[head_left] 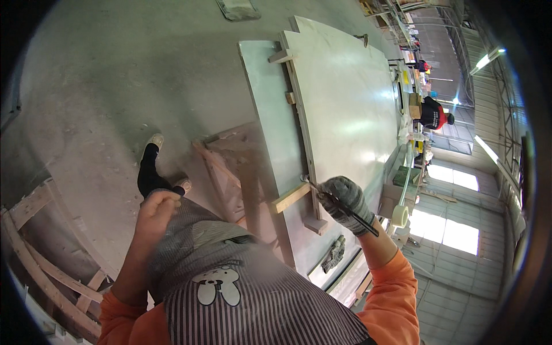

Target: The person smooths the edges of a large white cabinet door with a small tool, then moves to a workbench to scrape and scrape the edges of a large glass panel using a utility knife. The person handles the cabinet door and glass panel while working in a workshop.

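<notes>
My right hand (347, 206), in a grey work glove, is closed around a thin dark-handled tool (363, 223). A small shiny metal end of the tool sits at the edge of a large pale panel (351, 115); its exact kind is unclear. Just below that end, a short wooden strip (291, 198) sticks out from under the panel. My left hand (157, 211) is bare and curled into a fist beside my striped apron (253, 287), well away from the panel. Whatever its fingers hold, if anything, is hidden.
Beneath the pale panel lies a second greyish panel (267, 115), with wooden blocks (315, 225) between them. A crumpled grey glove (333, 254) rests near my right forearm. A tape roll (400, 216) is beyond it. Wooden frames (52, 276) stand at left; a person (432, 113) is farther off.
</notes>
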A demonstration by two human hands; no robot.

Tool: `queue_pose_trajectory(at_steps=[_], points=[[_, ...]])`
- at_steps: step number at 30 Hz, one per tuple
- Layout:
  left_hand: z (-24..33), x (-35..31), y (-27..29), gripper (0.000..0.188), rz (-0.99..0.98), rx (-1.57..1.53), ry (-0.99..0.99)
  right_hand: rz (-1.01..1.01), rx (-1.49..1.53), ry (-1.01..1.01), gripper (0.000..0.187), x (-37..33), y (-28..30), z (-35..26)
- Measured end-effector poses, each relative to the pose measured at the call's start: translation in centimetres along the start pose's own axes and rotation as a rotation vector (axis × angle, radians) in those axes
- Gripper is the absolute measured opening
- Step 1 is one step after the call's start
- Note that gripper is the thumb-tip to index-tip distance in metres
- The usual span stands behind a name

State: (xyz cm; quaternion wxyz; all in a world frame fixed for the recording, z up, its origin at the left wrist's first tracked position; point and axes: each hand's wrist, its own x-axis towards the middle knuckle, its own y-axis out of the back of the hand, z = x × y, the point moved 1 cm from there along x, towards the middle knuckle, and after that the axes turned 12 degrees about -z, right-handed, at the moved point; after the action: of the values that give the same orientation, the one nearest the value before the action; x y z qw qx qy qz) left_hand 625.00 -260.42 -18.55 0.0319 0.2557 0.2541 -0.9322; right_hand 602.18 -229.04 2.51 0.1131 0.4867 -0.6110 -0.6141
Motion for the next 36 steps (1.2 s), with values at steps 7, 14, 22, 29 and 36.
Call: queue_pose_trajectory(at_steps=[7,14,22,29,36], points=[[7.6,0.3,-6.7,0.026,-0.498,0.186,-0.06,-0.039,-0.264,0.139,0.023,5.3,0.1,-5.8],[12.5,1.0,-11.6,0.034,-0.47,-0.223,0.273,0.194,-0.067,0.202,0.027,8.1,1.2,-8.4],[15.7,0.1,-8.9,0.025,-0.19,0.685,-0.038,0.187,1.558,-0.142,0.038,8.6,-2.6,-10.8],[21.7,2.9,-4.4,0.023,-0.339,0.873,0.032,0.395,1.827,-0.199,0.026,13.7,-1.9,-13.9],[26.3,5.6,3.8,0.024,-0.479,1.102,0.205,0.676,1.923,-0.341,0.026,18.2,-3.0,-15.9]])
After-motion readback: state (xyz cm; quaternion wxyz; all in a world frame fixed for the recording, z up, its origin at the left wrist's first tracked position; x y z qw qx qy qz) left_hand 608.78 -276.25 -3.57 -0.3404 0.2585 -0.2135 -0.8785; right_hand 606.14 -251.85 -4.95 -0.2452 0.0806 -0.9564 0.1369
